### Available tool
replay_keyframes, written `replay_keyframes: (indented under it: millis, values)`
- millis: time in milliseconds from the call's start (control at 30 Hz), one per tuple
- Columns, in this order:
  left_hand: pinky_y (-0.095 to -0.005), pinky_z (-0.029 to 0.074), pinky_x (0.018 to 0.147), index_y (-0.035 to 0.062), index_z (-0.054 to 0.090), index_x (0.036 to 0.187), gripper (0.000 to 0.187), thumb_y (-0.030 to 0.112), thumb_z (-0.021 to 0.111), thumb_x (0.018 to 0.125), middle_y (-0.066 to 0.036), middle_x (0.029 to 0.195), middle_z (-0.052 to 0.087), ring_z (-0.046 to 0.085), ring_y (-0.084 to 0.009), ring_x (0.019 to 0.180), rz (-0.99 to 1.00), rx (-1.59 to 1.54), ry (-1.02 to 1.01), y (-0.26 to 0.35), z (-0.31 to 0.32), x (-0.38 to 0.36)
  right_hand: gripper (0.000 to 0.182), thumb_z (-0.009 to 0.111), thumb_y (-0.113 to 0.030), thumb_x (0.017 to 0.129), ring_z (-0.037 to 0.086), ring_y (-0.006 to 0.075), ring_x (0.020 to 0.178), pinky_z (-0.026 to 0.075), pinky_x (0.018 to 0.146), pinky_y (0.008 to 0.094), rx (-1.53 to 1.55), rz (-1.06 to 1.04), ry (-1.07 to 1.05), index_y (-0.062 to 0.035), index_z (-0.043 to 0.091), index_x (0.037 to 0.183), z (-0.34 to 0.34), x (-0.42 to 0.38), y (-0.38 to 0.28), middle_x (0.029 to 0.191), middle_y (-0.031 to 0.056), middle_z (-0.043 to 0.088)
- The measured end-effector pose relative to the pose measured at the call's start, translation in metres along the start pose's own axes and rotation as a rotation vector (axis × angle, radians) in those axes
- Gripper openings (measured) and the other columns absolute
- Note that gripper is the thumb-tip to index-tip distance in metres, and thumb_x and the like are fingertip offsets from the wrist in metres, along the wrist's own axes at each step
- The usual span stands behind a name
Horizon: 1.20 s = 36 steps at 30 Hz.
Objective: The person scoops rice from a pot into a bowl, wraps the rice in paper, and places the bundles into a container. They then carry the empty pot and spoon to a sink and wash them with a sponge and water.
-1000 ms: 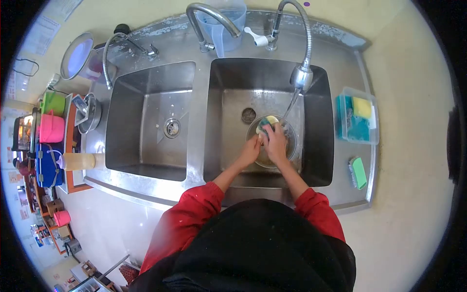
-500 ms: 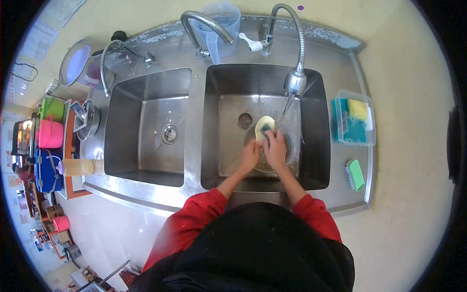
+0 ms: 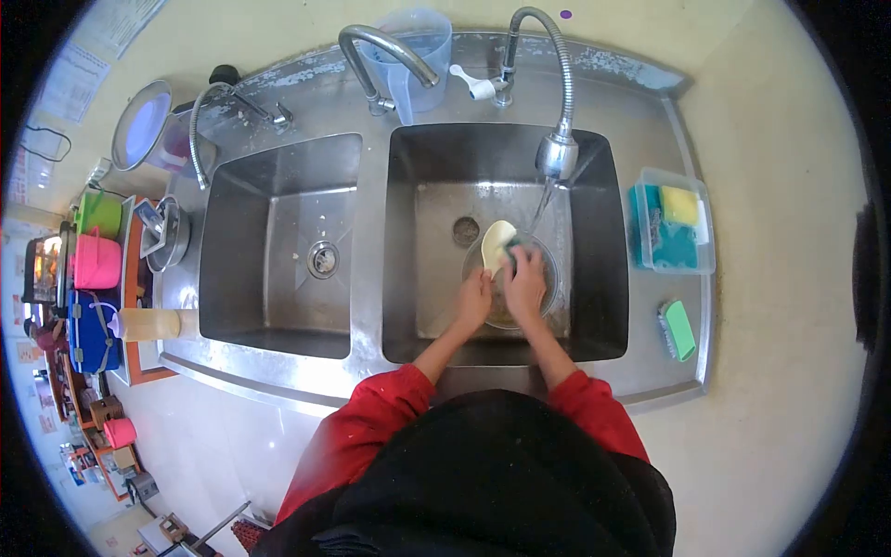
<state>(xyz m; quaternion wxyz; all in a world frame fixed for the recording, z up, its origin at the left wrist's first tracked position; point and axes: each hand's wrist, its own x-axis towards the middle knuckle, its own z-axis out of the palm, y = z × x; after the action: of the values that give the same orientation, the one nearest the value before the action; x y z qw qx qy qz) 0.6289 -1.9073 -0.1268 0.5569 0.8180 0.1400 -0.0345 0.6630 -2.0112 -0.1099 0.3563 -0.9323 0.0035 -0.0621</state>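
Right of the frame's centre, a pale cream dish (image 3: 497, 243) is tilted up on edge inside a clear glass bowl (image 3: 549, 290) that sits on the floor of the right-hand sink basin (image 3: 594, 306). Both hands work there side by side. The left hand (image 3: 474, 299) is curled on the near rim of the bowl beside the dish, though whether it grips the dish itself or the bowl cannot be told. The right hand (image 3: 525, 283) is closed on a blue-green sponge (image 3: 510, 246) and presses it against the dish. Water runs down from the spray head of the flexible tap (image 3: 557, 153) just above and right of the hands. The drain (image 3: 466, 231) lies just left of the bowl.

Red sleeves (image 3: 371, 422) lead down to the lower middle of the frame. Left of the occupied basin is a second sink basin (image 3: 278, 251) with its own drain. On the steel bench (image 3: 371, 343), at the upper middle, a clear plastic jug (image 3: 422, 51) stands behind a curved tap (image 3: 380, 56). At the right, a clear box (image 3: 673, 232) holds yellow and teal sponges, and a green scrubbing brush (image 3: 680, 330) lies below it. At the far left are a pink container (image 3: 97, 260), a green container (image 3: 100, 212) and a metal pot (image 3: 172, 227).
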Motion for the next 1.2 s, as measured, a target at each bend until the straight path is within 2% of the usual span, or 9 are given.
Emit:
replay_keyframes:
  millis: [100, 233, 367, 500, 633, 800, 900, 1033, 1200]
  values:
    - [-0.0452, 0.042, 0.063, 0.0011, 0.047, 0.086, 0.028, 0.026, 0.039, 0.095, -0.019, 0.071, 0.057, 0.057, -0.0392, 0.071, 0.072, 0.059, 0.045, -0.010, -0.001, 0.000, 0.022, 0.054, -0.023, 0.085, 0.053, 0.0384, 0.086, 0.044, 0.072, 0.0448, -0.013, -0.045, -0.115, -0.0064, 0.054, 0.100, -0.009, -0.011, -0.011, 0.094, 0.0188, 0.049]
    - [-0.0476, 0.043, 0.065, 0.0019, 0.048, 0.089, 0.028, 0.027, 0.038, 0.094, -0.021, 0.081, 0.061, 0.058, -0.0408, 0.078, 0.028, 0.127, -0.067, 0.016, -0.004, -0.002, 0.020, 0.057, -0.020, 0.082, 0.051, 0.0366, 0.084, 0.043, 0.068, 0.0435, -0.044, 0.025, 0.178, -0.0077, 0.054, 0.098, 0.001, 0.032, 0.005, 0.090, 0.0176, 0.047]
    - [-0.0471, 0.041, 0.068, 0.0012, 0.047, 0.089, 0.025, 0.025, 0.040, 0.093, -0.023, 0.080, 0.057, 0.055, -0.0422, 0.081, 0.104, 0.111, -0.032, 0.006, -0.005, 0.002, 0.019, 0.054, -0.020, 0.085, 0.050, 0.0372, 0.084, 0.041, 0.067, 0.0433, 0.086, -0.261, 0.024, -0.0074, 0.056, 0.099, -0.003, 0.007, -0.017, 0.089, 0.0185, 0.047]
    - [-0.0478, 0.041, 0.069, 0.0016, 0.049, 0.093, 0.023, 0.023, 0.041, 0.092, -0.024, 0.087, 0.059, 0.054, -0.0425, 0.085, 0.012, 0.103, -0.187, 0.020, -0.013, 0.001, 0.019, 0.057, -0.024, 0.083, 0.051, 0.0363, 0.085, 0.042, 0.071, 0.0425, 0.062, 0.013, 0.196, -0.0088, 0.057, 0.095, 0.006, 0.045, 0.008, 0.091, 0.0174, 0.048]
    - [-0.0455, 0.042, 0.067, 0.0015, 0.050, 0.095, 0.024, 0.023, 0.042, 0.093, -0.022, 0.083, 0.059, 0.055, -0.0412, 0.081, 0.104, 0.132, -0.101, 0.008, -0.011, 0.001, 0.018, 0.057, -0.024, 0.082, 0.052, 0.0352, 0.084, 0.042, 0.068, 0.0427, 0.135, -0.285, 0.040, -0.0089, 0.057, 0.092, 0.001, 0.015, -0.017, 0.092, 0.0173, 0.049]
    - [-0.0459, 0.044, 0.061, 0.0021, 0.052, 0.088, 0.029, 0.030, 0.044, 0.092, -0.020, 0.074, 0.060, 0.058, -0.0389, 0.069, 0.050, 0.144, -0.136, 0.002, -0.001, 0.003, 0.021, 0.056, -0.026, 0.085, 0.052, 0.0306, 0.084, 0.042, 0.070, 0.0392, 0.144, -0.037, 0.073, -0.0082, 0.055, 0.097, 0.003, 0.046, 0.007, 0.090, 0.0148, 0.050]
    - [-0.0332, 0.041, 0.060, 0.0040, 0.055, 0.097, 0.030, 0.032, 0.043, 0.094, -0.009, 0.070, 0.053, 0.051, -0.0139, 0.065, -0.125, -0.075, -0.258, -0.007, -0.002, 0.011, 0.025, 0.053, -0.024, 0.089, 0.052, 0.0169, 0.083, 0.042, 0.072, 0.0293, 0.378, 0.137, 0.058, -0.0012, 0.053, 0.101, 0.008, 0.060, 0.020, 0.087, 0.0089, 0.052]
    - [-0.0307, 0.041, 0.061, 0.0035, 0.054, 0.094, 0.030, 0.031, 0.043, 0.094, -0.006, 0.076, 0.051, 0.049, -0.0117, 0.068, -0.321, -0.277, -0.177, -0.010, -0.009, 0.021, 0.025, 0.052, -0.028, 0.090, 0.049, 0.0142, 0.079, 0.040, 0.072, 0.0286, 1.093, 0.533, -0.061, -0.0030, 0.052, 0.096, -0.024, 0.053, 0.013, 0.090, 0.0088, 0.054]
    - [-0.0302, 0.040, 0.060, 0.0024, 0.052, 0.095, 0.026, 0.027, 0.043, 0.094, -0.005, 0.072, 0.048, 0.045, -0.0125, 0.064, 0.005, -0.207, -0.025, -0.025, 0.007, 0.023, 0.019, 0.057, -0.021, 0.085, 0.052, 0.0266, 0.082, 0.042, 0.071, 0.0360, 0.182, -0.274, 0.044, -0.0063, 0.055, 0.095, -0.027, 0.018, -0.003, 0.092, 0.0127, 0.050]
